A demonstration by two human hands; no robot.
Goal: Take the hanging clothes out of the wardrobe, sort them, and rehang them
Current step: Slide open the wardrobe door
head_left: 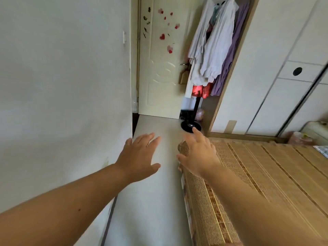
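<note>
Pale wall (62, 68) is filling the left side. Both hands are hovering over the floor (150, 201), left hand (140, 157) and right hand (197, 155) spreading their fingers, gripping nothing. Hanging clothes (213, 50) are dangling far ahead beside the wardrobe (266, 68), with the bed (266, 174) lying rightmost.
</note>
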